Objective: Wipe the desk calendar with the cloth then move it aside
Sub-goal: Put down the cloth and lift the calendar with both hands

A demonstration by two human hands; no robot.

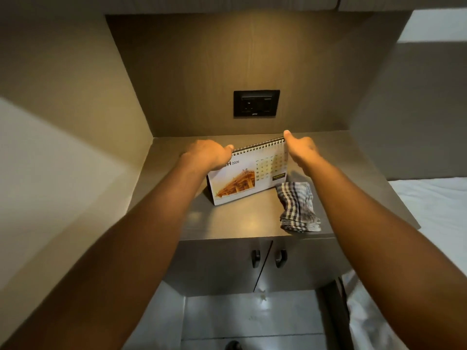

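Note:
A spiral-bound desk calendar (249, 175) stands upright on the grey cabinet top (240, 221), showing a wooden-roof picture and a date grid. My left hand (208, 154) grips its top left corner at the spiral. My right hand (299, 147) holds the top right corner, thumb over the binding. A checked grey-and-white cloth (297, 207) lies crumpled on the cabinet top just right of the calendar, near the front edge, under my right forearm and held by neither hand.
A black socket plate (255, 103) sits on the back wall of the niche. Side walls close in left and right. Two cabinet doors with dark handles (280, 258) are below the top. A white bed (434, 215) lies to the right.

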